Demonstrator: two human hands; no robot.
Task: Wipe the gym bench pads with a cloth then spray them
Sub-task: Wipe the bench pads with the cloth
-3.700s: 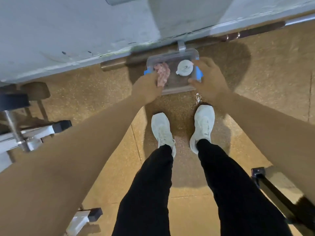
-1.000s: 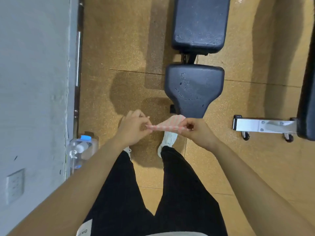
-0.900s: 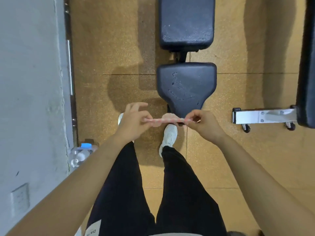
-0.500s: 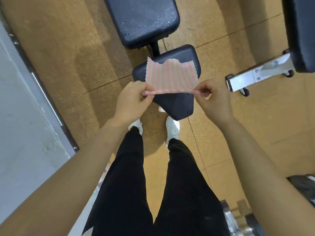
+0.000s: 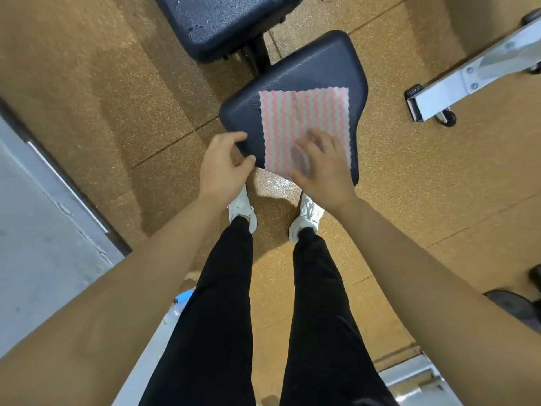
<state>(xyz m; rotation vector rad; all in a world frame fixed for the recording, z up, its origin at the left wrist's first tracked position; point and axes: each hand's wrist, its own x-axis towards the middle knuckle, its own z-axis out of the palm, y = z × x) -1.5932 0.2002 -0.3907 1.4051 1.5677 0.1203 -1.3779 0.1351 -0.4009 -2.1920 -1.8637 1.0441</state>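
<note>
A pink and white striped cloth [image 5: 304, 121] lies spread flat on the dark blue seat pad [image 5: 319, 71] of the gym bench in front of me. My right hand [image 5: 320, 162] rests flat on the cloth's near part, fingers spread. Just left of the cloth, my left hand [image 5: 224, 164] hovers at the pad's near left edge with fingers loosely curled, holding nothing. The longer back pad [image 5: 222, 19] continues beyond the seat pad at the top of the view.
A grey wall [image 5: 35, 230] runs along the left with a metal bar at its foot. A white bench leg with a wheel [image 5: 445, 95] stands at the right. A blue-capped container edge [image 5: 183, 297] shows by my left leg. Dark weights [image 5: 515, 306] lie at right.
Both hands held the cloth stretched in the air; now it lies flat on the seat pad. The left hand let go, and the right hand rests on it.
</note>
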